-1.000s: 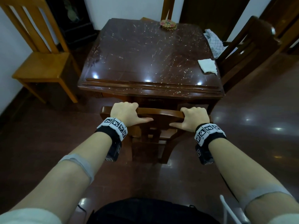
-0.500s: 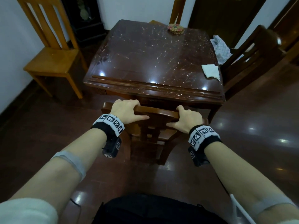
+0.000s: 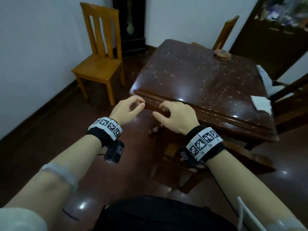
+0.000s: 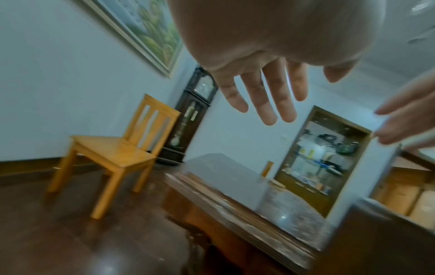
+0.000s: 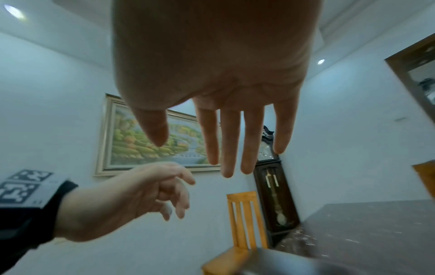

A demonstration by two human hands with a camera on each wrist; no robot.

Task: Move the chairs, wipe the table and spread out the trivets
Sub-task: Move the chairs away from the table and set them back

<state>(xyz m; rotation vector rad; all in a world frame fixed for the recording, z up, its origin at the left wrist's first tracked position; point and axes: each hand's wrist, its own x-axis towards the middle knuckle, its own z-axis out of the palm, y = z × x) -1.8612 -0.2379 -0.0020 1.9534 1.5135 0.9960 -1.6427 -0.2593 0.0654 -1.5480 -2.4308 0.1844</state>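
Moving chairs: judged the step in hand, none gripped now.
Left hand (image 3: 127,110): empty, fingers loosely curled.
Right hand (image 3: 175,116): empty, fingers relaxed, over the table (image 3: 200,84) edge.
Dark chair (image 3: 191,167): directly beneath the right wrist.
Light chair (image 3: 100,64): well beyond the left hand, by the wall.
Cloth (image 3: 260,104): far right of the right hand.
Trivets (image 3: 222,54): at the table's far side.
Next: likely reaching for another chair.

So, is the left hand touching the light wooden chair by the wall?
Apart. In the head view the left hand hangs in the air over the floor, and the light wooden chair stands farther off by the wall.
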